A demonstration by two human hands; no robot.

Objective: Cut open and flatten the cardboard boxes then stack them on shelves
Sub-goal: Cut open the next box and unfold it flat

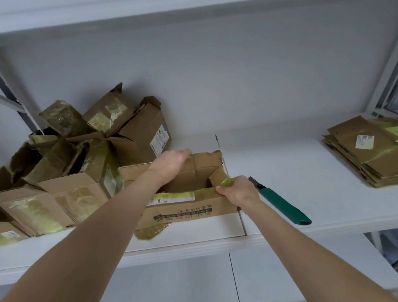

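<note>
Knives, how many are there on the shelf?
1. The green-handled knife lies on the shelf, just right of the right hand gripping the open box. More could hide under the heap of boxes.

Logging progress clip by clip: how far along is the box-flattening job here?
Done: a stack of flattened boxes lies on the shelf at the right. In hand: the left hand and right hand grip the open box, not yet flat; the green knife lies on the shelf beside it. Left: the pile of unflattened boxes on the left.
</note>
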